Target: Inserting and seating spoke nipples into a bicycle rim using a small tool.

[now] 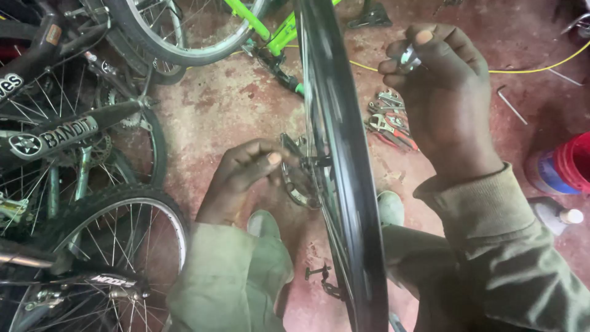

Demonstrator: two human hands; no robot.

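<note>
Head view, looking down over a bare bicycle wheel held upright on edge, dark rim running from 12 to 6 o'clock through frame centre. Left hand at about 8 o'clock of centre, fingers curled narrow on the hub area, touching the metal parts there; exact part under the fingertips is hard to tell, looks like a cog or bearing cup. Right hand at 2 o'clock, raised beside the rim, fingers pinched shut on a small shiny metal tool; kind unclear, maybe a small spanner or socket. Tool is apart from the hub, not engaged on it.

Progress, judged: wheel is off any frame and no tyre shows on the rim, so stripping is done; hub work looks mid-way, left hand on the hub, tool in hand but not applied.

Around: pile of spanners and pliers on the red concrete floor at 1 o'clock, just right of the rim. Small loose metal parts on the floor at 6 o'clock. Parked bicycles at 9 o'clock, green bike frame at 12. Red bucket at 3 o'clock, yellow cable along the floor at 2. Person's shoes near the wheel's base.
</note>
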